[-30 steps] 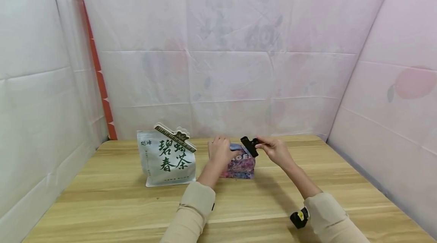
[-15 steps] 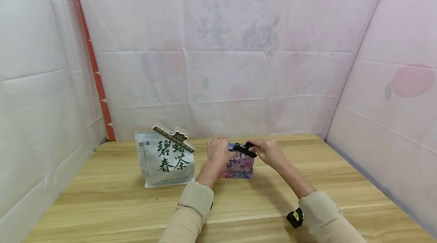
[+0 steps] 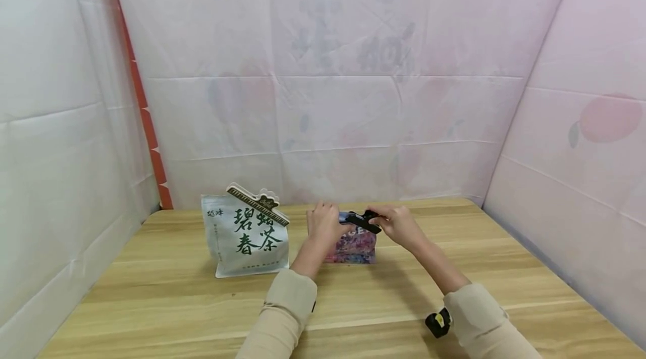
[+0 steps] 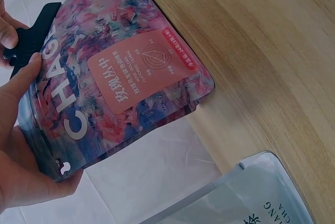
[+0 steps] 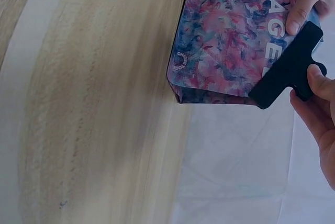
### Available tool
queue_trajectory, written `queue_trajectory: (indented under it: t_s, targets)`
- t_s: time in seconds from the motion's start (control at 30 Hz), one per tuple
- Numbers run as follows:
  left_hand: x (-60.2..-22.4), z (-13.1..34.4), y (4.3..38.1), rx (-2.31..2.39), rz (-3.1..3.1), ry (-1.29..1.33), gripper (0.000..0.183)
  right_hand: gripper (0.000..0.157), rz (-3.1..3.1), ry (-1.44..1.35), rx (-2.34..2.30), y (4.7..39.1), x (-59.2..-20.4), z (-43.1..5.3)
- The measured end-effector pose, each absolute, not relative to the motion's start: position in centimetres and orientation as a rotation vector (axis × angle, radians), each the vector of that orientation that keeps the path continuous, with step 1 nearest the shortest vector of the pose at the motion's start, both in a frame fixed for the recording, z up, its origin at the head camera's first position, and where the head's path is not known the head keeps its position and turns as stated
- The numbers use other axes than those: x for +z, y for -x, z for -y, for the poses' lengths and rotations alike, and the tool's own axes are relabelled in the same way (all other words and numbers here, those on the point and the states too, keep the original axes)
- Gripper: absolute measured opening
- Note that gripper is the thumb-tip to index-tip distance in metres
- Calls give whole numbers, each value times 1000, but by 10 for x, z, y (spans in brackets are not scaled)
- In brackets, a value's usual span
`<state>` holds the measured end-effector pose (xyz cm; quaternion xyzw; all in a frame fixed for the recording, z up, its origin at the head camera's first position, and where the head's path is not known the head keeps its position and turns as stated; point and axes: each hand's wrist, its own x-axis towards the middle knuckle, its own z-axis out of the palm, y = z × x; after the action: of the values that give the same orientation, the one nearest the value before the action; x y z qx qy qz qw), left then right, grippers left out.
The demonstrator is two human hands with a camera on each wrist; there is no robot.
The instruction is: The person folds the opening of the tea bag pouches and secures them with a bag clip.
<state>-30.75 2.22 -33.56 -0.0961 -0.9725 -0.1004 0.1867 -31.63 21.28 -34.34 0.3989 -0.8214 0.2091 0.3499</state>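
Note:
A pink-and-blue tea pouch [image 4: 120,62] with white lettering stands on the table, its top edge folded. My left hand [image 3: 324,227] grips that top edge, thumb on the printed front and fingers behind. Across the other end of the fold lies a black bulldog clip [image 5: 287,69], its long bar over the edge. The clip's handles are pinched between thumb and fingers of my right hand [image 5: 324,114]. In the head view, my left hand covers the left part of the pouch.
To the left stands a pale tea pouch [image 3: 247,241] with green writing, a decorated clip [image 3: 259,206] slanting across its top corner. The wooden table [image 3: 166,303] meets a white cloth wall [image 3: 343,112] at the back. A small black device [image 3: 437,323] shows beside my right cuff.
My right hand has brought the black bulldog clip left onto the pouch's top edge, and the clip has turned flatter. My left hand stays on the pouch.

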Motion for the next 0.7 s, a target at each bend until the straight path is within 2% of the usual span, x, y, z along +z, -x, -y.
queue_trajectory:
  t_s: [0.2, 0.5, 0.7]
  targets:
    - [-337, -24, 307, -279, 2746, 300, 54, 29, 2238, -986, 590, 312, -343, -214]
    - [-332, -13, 309, -310, 2784, 494, 47, 28, 2294, -934, 542, 308, -339, -212]
    - [-321, -8, 307, -350, 2839, 563, 46, 15, 2354, -873, 502, 308, -332, -207]
